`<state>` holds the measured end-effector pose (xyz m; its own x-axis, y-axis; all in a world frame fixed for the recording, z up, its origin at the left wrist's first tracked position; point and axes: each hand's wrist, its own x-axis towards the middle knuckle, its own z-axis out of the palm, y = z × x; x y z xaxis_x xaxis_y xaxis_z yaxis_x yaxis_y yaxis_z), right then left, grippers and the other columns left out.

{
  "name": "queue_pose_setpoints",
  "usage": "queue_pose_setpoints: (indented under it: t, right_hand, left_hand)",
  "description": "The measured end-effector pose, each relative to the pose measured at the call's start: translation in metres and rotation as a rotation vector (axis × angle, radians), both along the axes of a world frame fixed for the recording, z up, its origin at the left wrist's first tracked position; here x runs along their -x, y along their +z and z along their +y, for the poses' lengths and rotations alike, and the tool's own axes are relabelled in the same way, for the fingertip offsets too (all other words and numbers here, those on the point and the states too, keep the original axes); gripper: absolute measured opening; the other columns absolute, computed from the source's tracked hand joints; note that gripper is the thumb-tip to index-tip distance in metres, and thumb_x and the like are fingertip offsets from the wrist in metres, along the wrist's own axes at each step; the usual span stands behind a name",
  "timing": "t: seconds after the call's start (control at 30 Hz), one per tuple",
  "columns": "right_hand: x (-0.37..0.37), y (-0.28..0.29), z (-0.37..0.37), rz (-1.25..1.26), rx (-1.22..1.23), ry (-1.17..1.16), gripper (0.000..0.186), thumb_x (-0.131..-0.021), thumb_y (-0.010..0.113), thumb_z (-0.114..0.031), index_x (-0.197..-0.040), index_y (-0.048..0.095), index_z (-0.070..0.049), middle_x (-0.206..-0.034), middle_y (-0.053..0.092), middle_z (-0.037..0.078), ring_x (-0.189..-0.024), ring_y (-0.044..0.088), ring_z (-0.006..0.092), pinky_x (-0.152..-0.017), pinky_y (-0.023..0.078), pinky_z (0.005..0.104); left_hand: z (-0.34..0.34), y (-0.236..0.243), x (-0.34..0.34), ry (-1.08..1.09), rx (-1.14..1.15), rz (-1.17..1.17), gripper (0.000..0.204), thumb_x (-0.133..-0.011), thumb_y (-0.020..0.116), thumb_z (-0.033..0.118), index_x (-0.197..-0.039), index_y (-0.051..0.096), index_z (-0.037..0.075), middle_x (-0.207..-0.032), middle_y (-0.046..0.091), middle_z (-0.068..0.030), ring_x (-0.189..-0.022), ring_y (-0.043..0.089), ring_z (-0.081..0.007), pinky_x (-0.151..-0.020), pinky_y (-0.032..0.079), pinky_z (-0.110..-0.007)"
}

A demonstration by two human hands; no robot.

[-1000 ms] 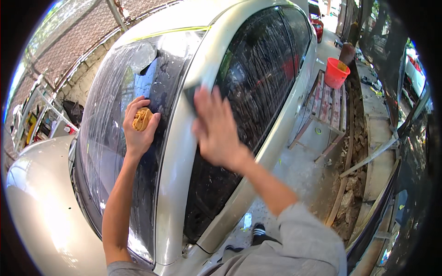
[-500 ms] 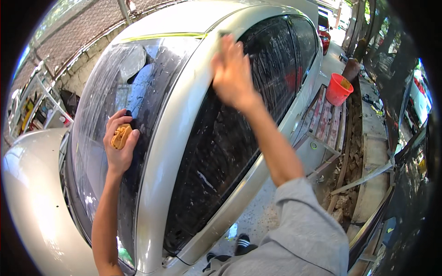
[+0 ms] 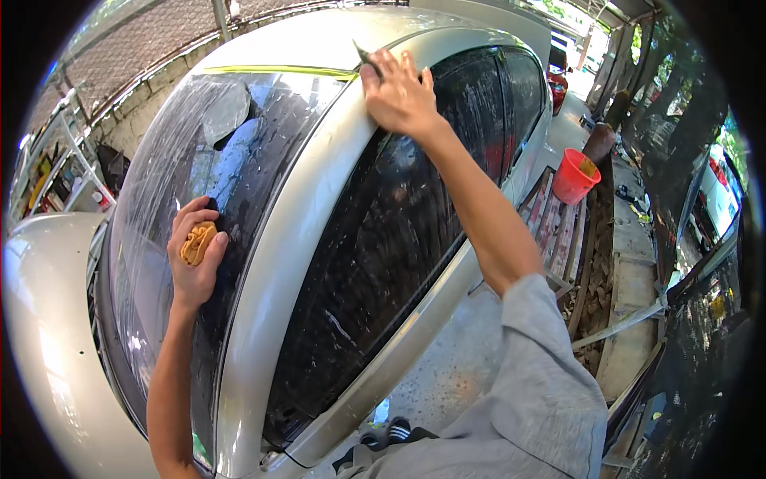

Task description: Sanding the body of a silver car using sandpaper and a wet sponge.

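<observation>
A crumpled orange-yellow cloth or sponge (image 3: 199, 243) is gripped in my left hand (image 3: 194, 275), which is over the wet windshield (image 3: 159, 199) of a pale car. A small dark piece shows at those fingertips; its kind is unclear. My right hand (image 3: 404, 100) lies with its fingers stretched over the car's roof edge (image 3: 339, 132), just above the dark side window (image 3: 359, 263). From under its thumb and forefinger sticks the corner of a thin, dark sheet (image 3: 363, 55), pressed on the bodywork. A yellow-green strip (image 3: 279, 70) runs along the windshield's top edge.
To the right, a red bucket (image 3: 573, 177) stands on a slatted wooden bench (image 3: 550, 215). A metal rack (image 3: 68, 152) with tools is at the left, near a wire fence (image 3: 144, 48). Dark netting (image 3: 678, 160) hangs along the far right.
My right hand, blurred before, now shows sharply at the roof edge, with the dark sheet's corner more visible. My left hand keeps the orange-yellow cloth or sponge over the windshield. The view has shifted slightly.
</observation>
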<state>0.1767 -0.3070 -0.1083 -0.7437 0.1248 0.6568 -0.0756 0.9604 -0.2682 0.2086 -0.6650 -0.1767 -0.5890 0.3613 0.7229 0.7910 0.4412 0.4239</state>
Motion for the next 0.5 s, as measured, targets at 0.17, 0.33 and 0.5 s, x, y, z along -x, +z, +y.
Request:
queue_pose_setpoints:
  t: [0.17,0.33,0.5]
  right_hand:
    - [-0.056,-0.057,-0.062,0.121,-0.19,0.205,0.062,-0.101,0.036,-0.044,-0.151,0.035,-0.007,-0.158,0.032,0.015,-0.148,0.02,0.0405,-0.119,0.011,0.0606]
    - [-0.058,-0.053,-0.072,0.106,-0.114,0.143,0.059,-0.102,0.034,-0.042,-0.149,0.037,-0.007,-0.159,0.03,0.013,-0.149,0.019,0.0399,-0.118,0.011,0.0627]
    - [-0.035,-0.037,-0.049,0.14,-0.111,0.122,0.051,-0.104,0.034,-0.036,-0.15,0.037,-0.014,-0.156,0.036,0.008,-0.148,0.023,0.0374,-0.119,0.012,0.0604]
  left_hand:
    - [-0.006,0.0,-0.003,0.021,0.001,-0.005,0.031,-0.082,0.069,0.021,-0.104,0.065,-0.001,-0.129,0.057,-0.02,-0.12,0.054,-0.0312,-0.104,0.038,-0.04]
    - [-0.002,0.003,-0.001,0.008,0.011,0.009,0.03,-0.082,0.069,0.02,-0.104,0.065,-0.001,-0.129,0.057,-0.0204,-0.12,0.054,-0.0316,-0.104,0.038,-0.04]
    - [-0.009,0.005,-0.003,-0.015,0.002,0.04,0.029,-0.082,0.068,0.018,-0.103,0.064,-0.001,-0.128,0.058,-0.0207,-0.119,0.055,-0.0321,-0.104,0.038,-0.04]
